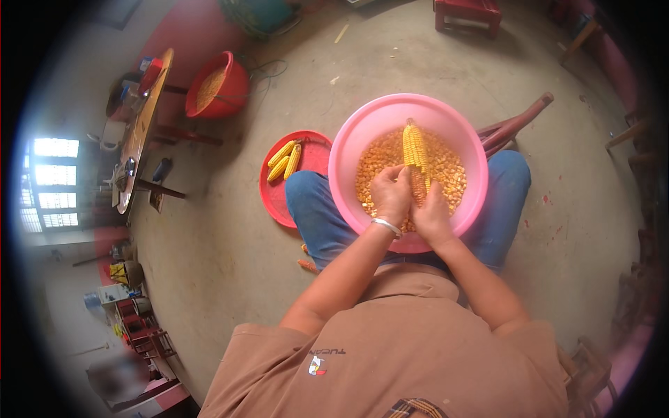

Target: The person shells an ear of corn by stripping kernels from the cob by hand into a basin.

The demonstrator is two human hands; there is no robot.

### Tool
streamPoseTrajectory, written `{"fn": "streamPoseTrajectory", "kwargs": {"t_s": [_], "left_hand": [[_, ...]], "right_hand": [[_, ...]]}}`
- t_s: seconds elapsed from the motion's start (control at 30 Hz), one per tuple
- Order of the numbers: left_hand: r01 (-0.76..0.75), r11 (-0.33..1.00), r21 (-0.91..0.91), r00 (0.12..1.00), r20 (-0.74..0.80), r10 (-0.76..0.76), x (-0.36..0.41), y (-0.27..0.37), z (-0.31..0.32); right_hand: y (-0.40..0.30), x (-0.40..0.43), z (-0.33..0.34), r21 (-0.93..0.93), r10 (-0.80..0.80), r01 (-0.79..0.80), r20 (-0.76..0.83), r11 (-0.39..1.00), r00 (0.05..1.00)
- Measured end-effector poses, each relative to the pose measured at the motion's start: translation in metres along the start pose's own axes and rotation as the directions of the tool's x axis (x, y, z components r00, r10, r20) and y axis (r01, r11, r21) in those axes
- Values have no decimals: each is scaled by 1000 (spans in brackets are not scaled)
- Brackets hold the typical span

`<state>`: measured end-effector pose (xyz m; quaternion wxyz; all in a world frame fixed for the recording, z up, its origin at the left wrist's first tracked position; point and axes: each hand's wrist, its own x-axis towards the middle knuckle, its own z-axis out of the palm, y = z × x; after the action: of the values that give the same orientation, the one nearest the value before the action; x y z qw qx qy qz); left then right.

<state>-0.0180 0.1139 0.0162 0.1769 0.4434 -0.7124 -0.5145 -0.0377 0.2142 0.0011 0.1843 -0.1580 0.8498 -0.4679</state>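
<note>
Both of my hands hold one ear of dried corn point(414, 146) upright over a pink plastic basin point(342, 136) that rests on my lap. My left hand point(391, 194), with a silver bangle at its wrist, grips the cob's left side near the edge of the kernels. Around the cob's lower right side my right hand point(433, 209) is closed. Yellow kernels cover the ear's upper part; most of its lower part shows bare reddish cob. Loose kernels point(384, 151) lie in the basin beneath. Left of it, several whole ears point(285, 162) lie on a red round tray point(308, 143).
Bare cob pieces point(308, 266) lie on the floor by my left thigh. A red tub of kernels point(235, 86) stands near a wooden table point(143, 123) at the upper left. A red stool point(466, 11) is at the top, and wooden legs point(515, 125) jut out right of the basin.
</note>
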Motion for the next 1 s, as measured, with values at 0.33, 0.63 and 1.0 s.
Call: {"fn": "streamPoseTrajectory", "kwargs": {"t_s": [0.33,0.63,1.0], "left_hand": [[60,995,-80,998,-28,-62,4,-11,14],[-297,931,211,949,-39,312,1,4,7],[-283,889,361,955,196,224,13,-2,-8]], "right_hand": [[5,0,2,-44,-12,12,-12,999,1000],[25,9,7,207,38,-40,13,978,999],[8,6,-10,285,12,-28,57,958,998]]}}
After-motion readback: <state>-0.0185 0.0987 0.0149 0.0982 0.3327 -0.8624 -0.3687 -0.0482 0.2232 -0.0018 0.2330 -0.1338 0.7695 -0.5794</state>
